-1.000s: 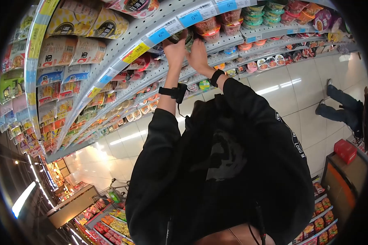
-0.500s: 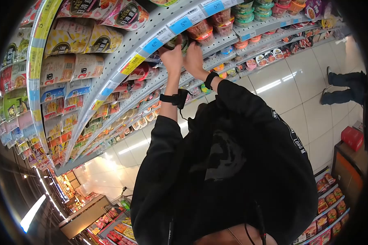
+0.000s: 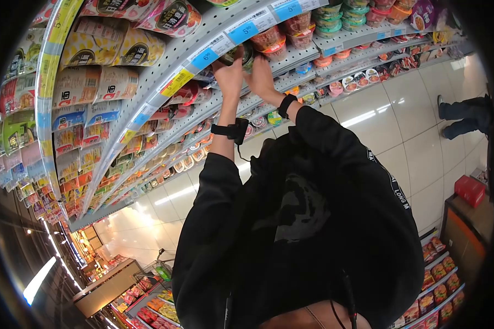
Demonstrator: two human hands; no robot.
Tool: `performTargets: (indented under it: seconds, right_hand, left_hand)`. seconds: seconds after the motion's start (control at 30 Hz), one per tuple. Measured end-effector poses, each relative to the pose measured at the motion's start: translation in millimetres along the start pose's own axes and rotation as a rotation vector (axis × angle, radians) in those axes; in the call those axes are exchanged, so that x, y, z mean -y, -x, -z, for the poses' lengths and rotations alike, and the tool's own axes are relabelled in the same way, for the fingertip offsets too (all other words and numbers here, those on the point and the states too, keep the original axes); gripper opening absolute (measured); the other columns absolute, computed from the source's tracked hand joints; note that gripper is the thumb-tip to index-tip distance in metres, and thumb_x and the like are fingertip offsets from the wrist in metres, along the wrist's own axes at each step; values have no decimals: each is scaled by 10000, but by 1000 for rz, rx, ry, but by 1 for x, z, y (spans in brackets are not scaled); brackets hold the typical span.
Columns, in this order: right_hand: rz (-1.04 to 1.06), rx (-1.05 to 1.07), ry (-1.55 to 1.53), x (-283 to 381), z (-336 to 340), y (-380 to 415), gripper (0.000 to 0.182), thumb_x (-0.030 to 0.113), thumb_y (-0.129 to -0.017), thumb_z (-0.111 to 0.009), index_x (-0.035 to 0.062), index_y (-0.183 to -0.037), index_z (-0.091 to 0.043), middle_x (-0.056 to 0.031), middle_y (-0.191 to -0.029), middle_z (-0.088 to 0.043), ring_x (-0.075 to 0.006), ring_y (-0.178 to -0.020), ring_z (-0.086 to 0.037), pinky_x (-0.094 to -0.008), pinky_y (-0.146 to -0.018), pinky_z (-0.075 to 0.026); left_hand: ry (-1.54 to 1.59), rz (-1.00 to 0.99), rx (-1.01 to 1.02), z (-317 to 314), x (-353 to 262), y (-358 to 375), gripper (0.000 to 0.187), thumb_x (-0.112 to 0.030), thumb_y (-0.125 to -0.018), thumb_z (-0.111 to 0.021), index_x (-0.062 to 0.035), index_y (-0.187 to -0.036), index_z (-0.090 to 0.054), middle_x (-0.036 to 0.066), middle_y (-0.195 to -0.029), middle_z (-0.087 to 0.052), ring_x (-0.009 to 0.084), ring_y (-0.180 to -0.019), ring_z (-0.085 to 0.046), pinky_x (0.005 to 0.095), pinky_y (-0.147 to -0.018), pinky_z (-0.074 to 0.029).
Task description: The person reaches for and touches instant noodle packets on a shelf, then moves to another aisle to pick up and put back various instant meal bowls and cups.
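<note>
My left hand (image 3: 230,75) and my right hand (image 3: 259,77) reach under the price-label edge of a store shelf. Between them is a dark green food tub (image 3: 246,57), gripped from both sides; the shelf lip covers part of it and the fingertips are partly hidden. To its right stand clear tubs with red-orange bands (image 3: 270,43), near my right fingers. Left of my left hand, red-wrapped cups (image 3: 187,93) sit on the same shelf.
The shelf edge (image 3: 214,50) with price labels curves close above both hands. Packaged noodles (image 3: 90,49) fill the tiers at left. More stacked tubs (image 3: 328,24) stand at right. Another person's legs (image 3: 464,115) are on the tiled floor, near a red box (image 3: 470,191).
Both hands stay around the dark green tub, with only a slight shift. The view has tilted slightly. The other person's feet have moved a little apart.
</note>
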State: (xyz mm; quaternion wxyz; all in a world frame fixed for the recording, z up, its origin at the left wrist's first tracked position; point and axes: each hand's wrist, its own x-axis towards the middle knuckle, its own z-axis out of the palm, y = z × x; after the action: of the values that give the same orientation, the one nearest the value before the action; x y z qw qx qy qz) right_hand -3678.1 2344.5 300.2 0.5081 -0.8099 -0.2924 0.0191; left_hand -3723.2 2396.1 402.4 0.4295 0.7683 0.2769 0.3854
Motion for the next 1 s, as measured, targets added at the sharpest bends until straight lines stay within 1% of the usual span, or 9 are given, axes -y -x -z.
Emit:
performTargets:
  seconds: [0.1, 0.17, 0.67, 0.77, 0.8, 0.83, 0.87, 0.97, 1.0]
  right_hand:
    - [-6, 40, -46, -4, 1, -3, 606, 217, -778, -773, -119, -1175, -462, -319, -1152, -545, -474, -1116, -498, -502, -954, -425]
    - [-4, 75, -34, -11, -4, -8, 712, 342, -747, -830, -133, -1141, -475, -312, -1134, -573, -460, -1091, -520, -487, -945, -435]
    - [-30, 135, -39, -16, -2, -13, 748, 348, -756, -825, -145, -1188, -465, -326, -1160, -569, -472, -1128, -519, -502, -962, -433]
    - [33, 80, -62, -16, -3, -12, 685, 320, -774, -808, -136, -1158, -471, -327, -1145, -568, -474, -1114, -525, -514, -949, -438]
    - [38, 86, -66, -15, 0, -12, 685, 320, -774, -808, -136, -1158, -471, -327, -1145, -568, -474, -1114, -525, -514, -949, -438]
    - [-28, 158, -62, -14, 4, -12, 655, 299, -786, -793, -134, -1152, -466, -333, -1149, -562, -477, -1116, -524, -514, -947, -441]
    - [-94, 227, -59, -12, 7, -11, 625, 279, -798, -778, -132, -1146, -461, -339, -1153, -556, -479, -1119, -523, -514, -944, -444]
    - [-57, 226, -76, -3, 21, -4, 573, 219, -808, -756, -122, -1148, -447, -339, -1160, -544, -486, -1124, -519, -505, -932, -454]
    - [-56, 227, -76, -4, 23, -1, 573, 219, -808, -756, -122, -1148, -447, -339, -1160, -544, -486, -1124, -519, -505, -932, -454]
  left_hand:
    - [27, 7, 21, 2, 0, -1, 830, -309, -812, -822, 90, -1381, -368, 261, -1350, -482, 307, -1214, -488, 373, -1053, -367]
    - [46, 12, 33, 3, 1, -1, 812, -295, -814, -819, 86, -1375, -374, 257, -1344, -488, 301, -1208, -493, 372, -1048, -371]
    - [39, -20, -30, -3, 13, -2, 681, -231, -816, -813, 92, -1296, -454, 200, -1215, -600, 244, -1086, -560, 338, -980, -418]
    - [33, 12, -14, -2, 14, 2, 674, -220, -811, -814, 95, -1288, -457, 222, -1222, -600, 262, -1071, -576, 345, -966, -432]
    - [-15, 29, -35, -3, 14, 6, 684, -212, -794, -819, 97, -1290, -464, 247, -1193, -619, 319, -1068, -602, 370, -944, -454]
    - [-62, 46, -56, -4, 14, 11, 694, -203, -777, -823, 100, -1292, -471, 272, -1164, -638, 376, -1064, -629, 395, -922, -477]
    - [-66, 45, -63, -3, 15, 15, 694, -203, -777, -823, 100, -1292, -471, 272, -1164, -638, 376, -1064, -629, 395, -922, -477]
    - [-88, -22, -83, -4, 5, 39, 757, -176, -820, -773, 114, -1382, -357, 303, -1328, -526, 422, -1195, -542, 400, -1015, -437]
    - [-88, -22, -84, -3, 3, 49, 757, -176, -820, -773, 114, -1382, -357, 303, -1328, -526, 422, -1195, -542, 400, -1015, -437]
